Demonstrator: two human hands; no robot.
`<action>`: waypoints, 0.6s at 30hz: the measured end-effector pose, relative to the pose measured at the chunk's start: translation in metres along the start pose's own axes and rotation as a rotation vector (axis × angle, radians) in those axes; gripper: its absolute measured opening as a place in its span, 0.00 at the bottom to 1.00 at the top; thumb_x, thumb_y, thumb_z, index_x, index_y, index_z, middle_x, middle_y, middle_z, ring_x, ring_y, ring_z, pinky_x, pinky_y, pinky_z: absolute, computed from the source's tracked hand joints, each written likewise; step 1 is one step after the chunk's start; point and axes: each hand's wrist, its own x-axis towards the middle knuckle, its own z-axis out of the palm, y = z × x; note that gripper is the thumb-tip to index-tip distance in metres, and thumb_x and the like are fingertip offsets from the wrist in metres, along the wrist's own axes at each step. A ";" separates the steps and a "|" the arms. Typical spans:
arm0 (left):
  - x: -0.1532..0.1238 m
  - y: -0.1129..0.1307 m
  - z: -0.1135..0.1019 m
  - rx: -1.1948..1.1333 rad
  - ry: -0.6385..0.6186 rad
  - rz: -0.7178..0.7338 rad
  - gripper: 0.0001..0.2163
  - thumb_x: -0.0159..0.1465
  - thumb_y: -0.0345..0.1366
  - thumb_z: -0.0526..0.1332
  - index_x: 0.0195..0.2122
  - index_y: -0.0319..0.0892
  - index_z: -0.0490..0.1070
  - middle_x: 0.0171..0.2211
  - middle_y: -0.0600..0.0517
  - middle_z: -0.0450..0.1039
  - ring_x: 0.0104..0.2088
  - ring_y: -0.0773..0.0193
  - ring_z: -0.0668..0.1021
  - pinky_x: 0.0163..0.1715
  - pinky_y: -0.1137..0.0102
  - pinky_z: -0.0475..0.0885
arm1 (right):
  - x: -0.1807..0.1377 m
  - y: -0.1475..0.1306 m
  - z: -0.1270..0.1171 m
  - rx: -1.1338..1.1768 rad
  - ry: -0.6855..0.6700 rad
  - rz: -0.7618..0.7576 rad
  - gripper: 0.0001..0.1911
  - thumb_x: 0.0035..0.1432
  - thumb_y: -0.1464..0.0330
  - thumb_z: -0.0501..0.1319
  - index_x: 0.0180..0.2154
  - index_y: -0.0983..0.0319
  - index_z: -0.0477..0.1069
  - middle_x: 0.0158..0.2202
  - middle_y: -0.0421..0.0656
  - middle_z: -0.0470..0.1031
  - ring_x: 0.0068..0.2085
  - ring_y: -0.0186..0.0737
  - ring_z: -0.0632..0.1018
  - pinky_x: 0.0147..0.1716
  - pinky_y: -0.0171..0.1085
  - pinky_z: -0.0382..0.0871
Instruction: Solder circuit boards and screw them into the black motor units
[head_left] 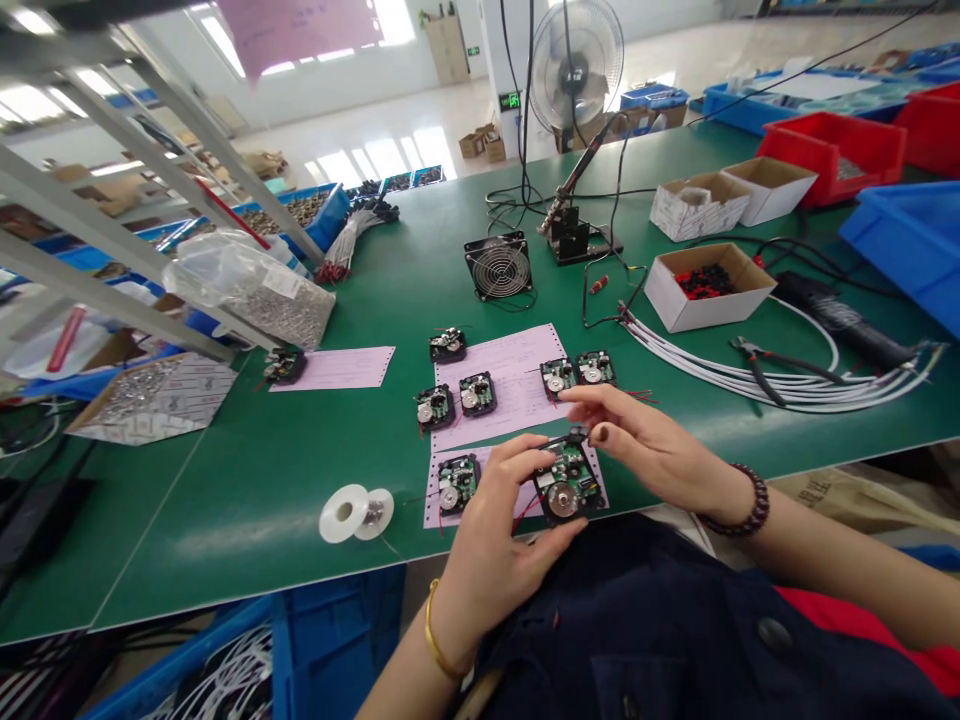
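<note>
My left hand grips a small square electronic module, with its thumb along the lower edge and fingers at the upper left. The module has a green circuit board, a round metal disc, a black housing and red wires. My right hand is at its upper right corner, with thumb and forefinger apart beside a small black part; the fingertips hold nothing that I can see. Similar modules lie around on pink paper, among them a module left of my hands and a module behind them.
A solder spool lies at the left front. Behind the modules stand a small fan and a soldering iron in its stand. To the right are cutters, white cables and a box of red and black parts.
</note>
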 end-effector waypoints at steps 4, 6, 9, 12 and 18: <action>0.000 0.000 -0.001 -0.006 0.025 -0.017 0.24 0.64 0.36 0.69 0.59 0.49 0.62 0.59 0.42 0.67 0.61 0.51 0.72 0.59 0.52 0.74 | -0.008 -0.007 0.003 0.244 -0.176 0.184 0.22 0.68 0.61 0.60 0.59 0.61 0.60 0.39 0.42 0.74 0.38 0.36 0.76 0.38 0.37 0.75; 0.002 0.003 -0.002 0.036 -0.005 -0.019 0.24 0.64 0.35 0.69 0.58 0.49 0.62 0.59 0.42 0.68 0.61 0.52 0.72 0.59 0.53 0.73 | -0.010 -0.008 0.007 0.229 -0.190 0.200 0.20 0.66 0.65 0.62 0.56 0.61 0.61 0.40 0.43 0.74 0.37 0.36 0.76 0.39 0.37 0.75; 0.004 0.011 -0.009 0.169 -0.077 -0.032 0.23 0.62 0.33 0.69 0.56 0.48 0.63 0.58 0.43 0.71 0.59 0.52 0.75 0.59 0.54 0.74 | -0.010 -0.008 0.014 0.182 -0.163 0.220 0.18 0.64 0.66 0.63 0.54 0.61 0.63 0.38 0.42 0.74 0.36 0.36 0.75 0.38 0.37 0.75; 0.004 0.021 -0.025 0.271 -0.125 -0.045 0.25 0.58 0.32 0.71 0.54 0.48 0.63 0.55 0.45 0.74 0.55 0.51 0.78 0.55 0.55 0.76 | -0.008 -0.013 0.017 0.202 -0.179 0.211 0.20 0.64 0.64 0.64 0.54 0.61 0.64 0.38 0.42 0.75 0.36 0.37 0.76 0.37 0.38 0.77; 0.031 -0.016 -0.117 0.416 -0.072 -0.199 0.25 0.60 0.34 0.70 0.56 0.46 0.64 0.56 0.46 0.73 0.55 0.54 0.77 0.59 0.54 0.73 | -0.011 -0.017 -0.005 0.128 -0.035 0.163 0.19 0.65 0.58 0.62 0.55 0.58 0.71 0.40 0.47 0.79 0.38 0.40 0.81 0.39 0.38 0.81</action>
